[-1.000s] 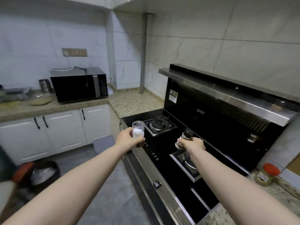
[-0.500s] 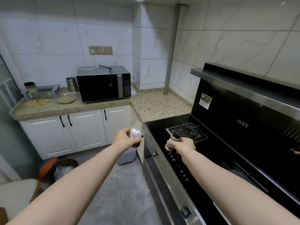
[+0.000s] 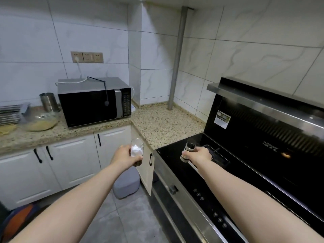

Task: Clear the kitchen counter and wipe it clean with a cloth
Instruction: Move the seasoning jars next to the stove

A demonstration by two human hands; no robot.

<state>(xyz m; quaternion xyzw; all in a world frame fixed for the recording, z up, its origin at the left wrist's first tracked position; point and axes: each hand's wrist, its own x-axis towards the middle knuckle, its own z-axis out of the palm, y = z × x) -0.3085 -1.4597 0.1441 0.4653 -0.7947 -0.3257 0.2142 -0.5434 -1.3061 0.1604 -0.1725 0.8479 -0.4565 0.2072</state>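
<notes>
My left hand holds a clear glass jar with white powder inside, in the air just off the corner of the speckled granite counter. My right hand grips a small dark-capped spice bottle above the left end of the black stove top. Both arms stretch forward. No cloth is visible.
A black microwave stands on the counter, with a steel cup, a glass bowl of yellowish food and a rack to its left. White cabinets run below. A grey bin sits on the floor. The range hood is on the right.
The view has swung left toward the corner counter and microwave. Both hands, still holding the jar and bottle, have moved left along the stove toward that counter.
</notes>
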